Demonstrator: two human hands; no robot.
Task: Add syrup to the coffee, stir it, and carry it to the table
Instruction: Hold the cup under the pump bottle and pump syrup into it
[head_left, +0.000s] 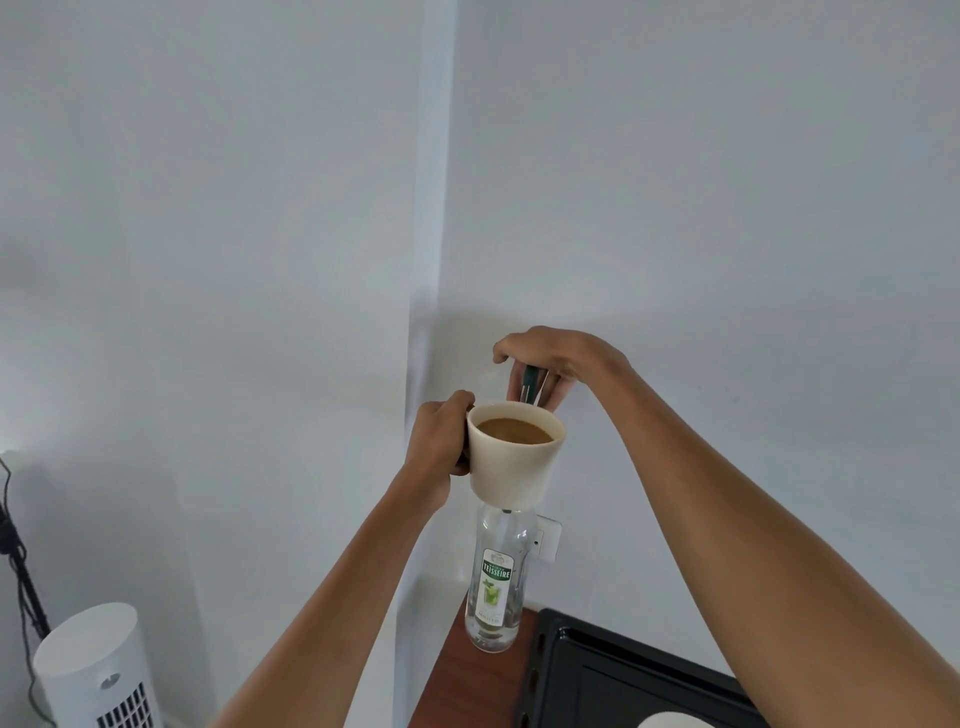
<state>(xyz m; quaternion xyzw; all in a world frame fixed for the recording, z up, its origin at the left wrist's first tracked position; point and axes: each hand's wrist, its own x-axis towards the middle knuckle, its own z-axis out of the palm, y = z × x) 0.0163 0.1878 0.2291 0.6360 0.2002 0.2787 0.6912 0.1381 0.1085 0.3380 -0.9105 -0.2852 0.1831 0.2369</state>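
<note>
Centre of frame: the left hand (441, 447) grips the handle of a cream cup (514, 457), held in the air and filled with brown coffee (514, 431). The right hand (550, 364) is just behind the cup's rim, its fingers pinched round a dark green-handled utensil (531, 382) pointing down toward the cup. Below the cup, a clear syrup bottle (496, 582) stands upright on a reddish wooden surface (467, 686). Lower right: a black tray (597, 675). Lower left: a white fan (98, 670).

Pale walls (208, 208) meet at a corner, white fan (98, 675) low left
</note>
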